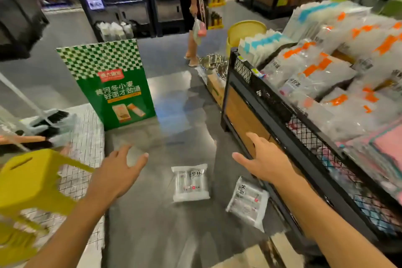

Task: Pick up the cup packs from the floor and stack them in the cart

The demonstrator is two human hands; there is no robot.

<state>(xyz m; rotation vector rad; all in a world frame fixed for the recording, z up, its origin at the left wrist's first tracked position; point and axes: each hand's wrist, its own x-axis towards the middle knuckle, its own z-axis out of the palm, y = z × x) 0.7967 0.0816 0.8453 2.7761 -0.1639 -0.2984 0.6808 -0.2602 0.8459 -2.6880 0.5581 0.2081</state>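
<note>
Both bare arms are reaching forward from the lower edge of the frame, over a grey shiny floor (152,224). The left hand (118,169) is hanging palm down at lower centre-left, its fingers spread apart and slightly curled, holding nothing. The right hand (264,164) is stretching out at centre-right, also palm down, with the thumb pointing toward the middle of the frame and the fingers splayed wide; it too is gripping nothing and is sitting just in front of the wooden side panel of a black mesh display bin (272,102). Two cup packs are lying flat on the floor between and below the hands: one cup pack (190,183) at lower centre, and a second cup pack (248,202) to its right, tilted and resting close against the base of the bin, partly under the right forearm. The bin at the right of the frame is holding heaps of clear plastic packs with orange and blue labels. At lower left a wire cart (87,137) is showing, with a yellow plastic stool (32,183) blurred in front of it. A green checkered sign (113,85) is standing at centre-left, and another person's legs (191,45) are showing at upper centre.
</note>
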